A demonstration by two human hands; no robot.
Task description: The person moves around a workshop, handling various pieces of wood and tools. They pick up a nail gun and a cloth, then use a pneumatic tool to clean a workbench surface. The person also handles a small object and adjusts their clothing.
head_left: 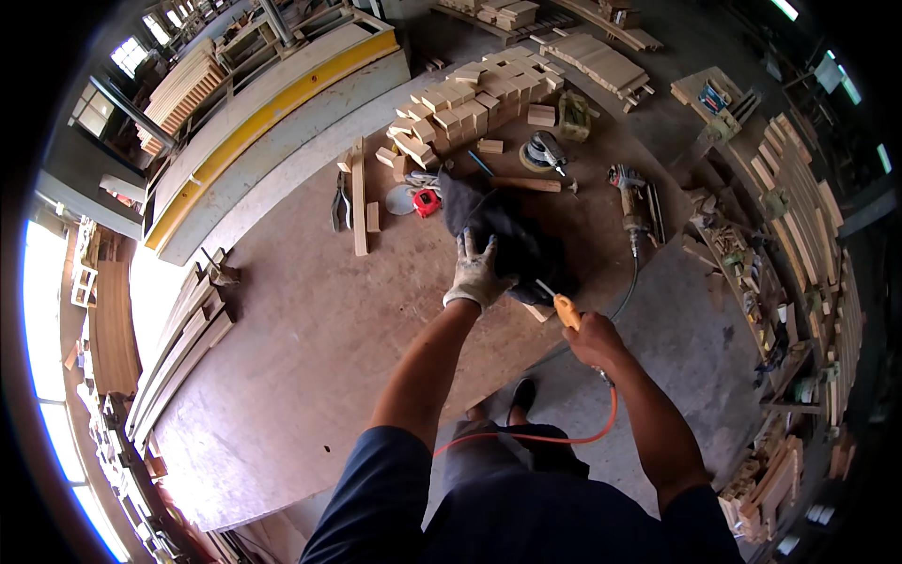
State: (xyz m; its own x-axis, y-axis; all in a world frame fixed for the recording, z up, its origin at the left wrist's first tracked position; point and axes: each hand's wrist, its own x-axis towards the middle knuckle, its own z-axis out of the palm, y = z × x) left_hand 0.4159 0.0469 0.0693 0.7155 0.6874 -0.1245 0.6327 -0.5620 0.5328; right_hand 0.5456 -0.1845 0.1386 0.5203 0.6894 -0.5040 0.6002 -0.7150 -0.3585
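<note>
The person stands at a large brown plywood bench with a dark, crumpled cloth lying on it near its right-hand edge. The left hand, in a worn grey work glove, lies flat on the near-left part of that cloth with its fingers spread, pressing it down. The bare right hand is closed around an orange-handled air blow gun, whose thin nozzle points up and left at the cloth's near edge; an orange hose trails from it back toward the person's body.

As a judgement, the work on the cloth looks to be under way rather than finished: the nozzle sits at the near edge only, and the far half of the cloth, bunched and folded, seems not yet reached. Whether air is flowing cannot be told.

Beyond the cloth, farther from the person, lie a red tape measure, a round orbital sander and stacked pale wooden blocks. To the cloth's right rests a slim pneumatic tool.
</note>
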